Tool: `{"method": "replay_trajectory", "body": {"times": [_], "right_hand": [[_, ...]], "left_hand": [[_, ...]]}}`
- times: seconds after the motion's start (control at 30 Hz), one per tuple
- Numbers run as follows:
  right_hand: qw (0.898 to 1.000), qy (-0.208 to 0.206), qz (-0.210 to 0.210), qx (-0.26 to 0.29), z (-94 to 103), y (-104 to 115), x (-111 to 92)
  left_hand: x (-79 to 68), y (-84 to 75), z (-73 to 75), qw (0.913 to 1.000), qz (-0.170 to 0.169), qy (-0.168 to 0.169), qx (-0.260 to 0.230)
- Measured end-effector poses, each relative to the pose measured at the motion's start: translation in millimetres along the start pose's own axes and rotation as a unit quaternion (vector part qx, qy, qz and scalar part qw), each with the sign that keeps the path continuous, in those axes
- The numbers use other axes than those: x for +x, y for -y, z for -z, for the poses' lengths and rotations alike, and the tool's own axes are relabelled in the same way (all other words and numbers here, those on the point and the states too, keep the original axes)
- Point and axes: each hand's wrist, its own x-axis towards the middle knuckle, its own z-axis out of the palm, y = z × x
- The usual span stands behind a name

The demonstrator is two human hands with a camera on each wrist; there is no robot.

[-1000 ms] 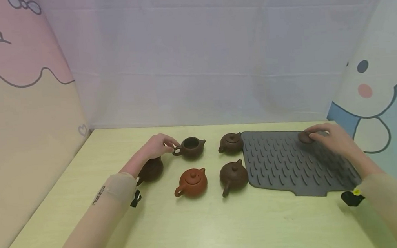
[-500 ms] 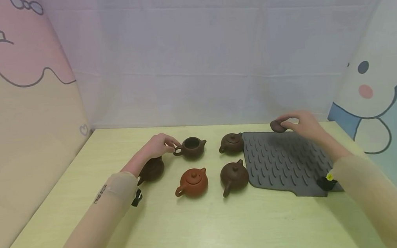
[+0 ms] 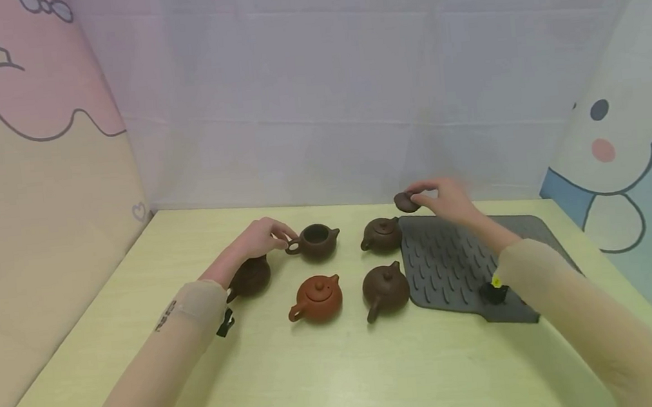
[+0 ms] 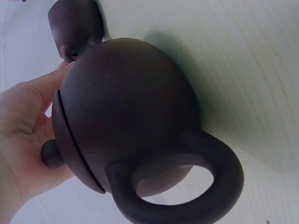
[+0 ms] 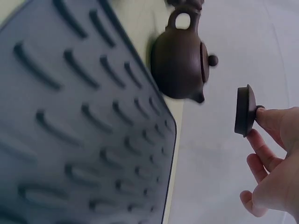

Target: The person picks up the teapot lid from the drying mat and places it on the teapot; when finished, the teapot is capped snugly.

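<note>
My right hand [image 3: 447, 203] pinches a dark brown teapot lid [image 3: 407, 202] by its knob, raised above the back edge of the table. In the right wrist view the lid [image 5: 245, 112] stands on edge, with thumb and fingertips at the knob. At the back left, my left hand [image 3: 260, 236] pinches the handle of a lidless dark brown teapot [image 3: 318, 243], whose opening faces up. Below my left wrist sits a lidded dark teapot [image 3: 251, 278], partly hidden by the arm; it fills the left wrist view and hides most of those fingertips.
Two lidded brown teapots, one at the back [image 3: 382, 235] and one in front [image 3: 386, 289], stand beside the left edge of a grey ridged drying mat [image 3: 442, 271]. A reddish-orange teapot [image 3: 319, 299] stands left of them. A white sheet [image 3: 317, 101] hangs behind the table.
My right hand has carried the lid up and leftward, from over the right part of the mat to behind the back brown teapot. The left hand stays at the lidless teapot's handle.
</note>
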Motion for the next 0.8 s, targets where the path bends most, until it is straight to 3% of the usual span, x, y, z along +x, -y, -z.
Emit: {"method": "replay_trajectory", "body": {"times": [0.27,0.8], "right_hand": [[0.999,0.041,-0.017,0.026,-29.3,42,18],[0.995,0.08,0.02,0.063,-83.9,101,38]], "left_hand": [[-2.6,-3.1,2.0,1.0,0.004,0.003,-0.008],[-0.8,-1.4,1.5,0.9999,0.006,0.005,-0.012]]}}
